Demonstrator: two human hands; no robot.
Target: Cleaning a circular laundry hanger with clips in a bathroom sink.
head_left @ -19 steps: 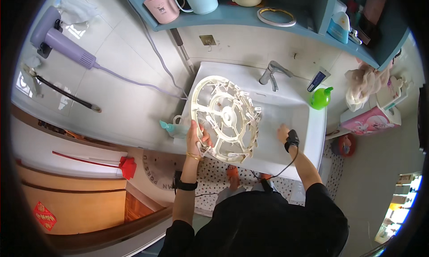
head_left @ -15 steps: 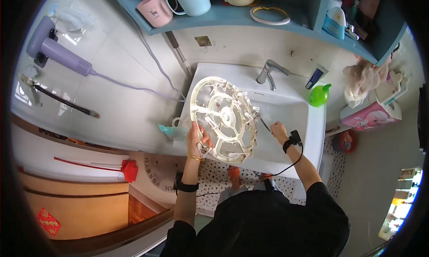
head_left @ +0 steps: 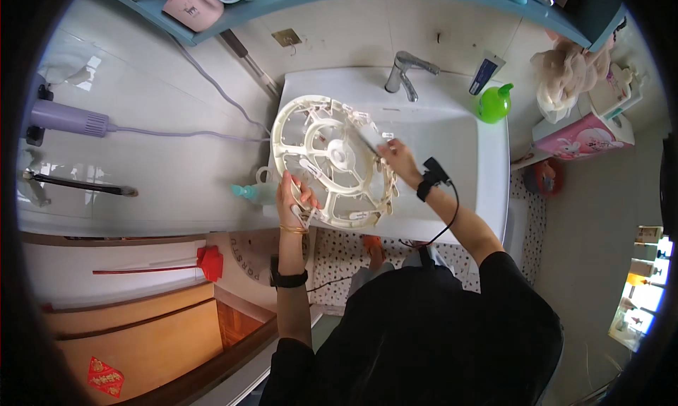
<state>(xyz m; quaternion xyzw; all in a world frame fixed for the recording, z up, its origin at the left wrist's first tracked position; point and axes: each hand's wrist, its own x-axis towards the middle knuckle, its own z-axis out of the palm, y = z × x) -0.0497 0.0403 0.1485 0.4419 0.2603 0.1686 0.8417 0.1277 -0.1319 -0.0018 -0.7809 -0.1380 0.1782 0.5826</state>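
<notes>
A round cream plastic clip hanger (head_left: 340, 154) with rings, spokes and several pegs about its rim is held tilted over the left part of the white sink (head_left: 452, 173). My left hand (head_left: 291, 203) is closed around its lower left rim. In my right hand (head_left: 401, 162) is a slim brush-like tool (head_left: 367, 138) with a dark handle; its pale head is blurred and lies over the hanger's right side. I cannot tell whether the head touches the plastic.
A chrome faucet (head_left: 406, 74) stands behind the basin. At the back right are a green bottle (head_left: 494, 104) and a tube (head_left: 486, 73). A teal pump bottle (head_left: 256, 193) is left of the hanger. Above runs a blue shelf (head_left: 296, 3) with cups (head_left: 194, 7).
My right hand has moved up and left from over the basin, bringing the brush-like tool over the hanger. My left hand keeps its hold. The whole view has shifted.
</notes>
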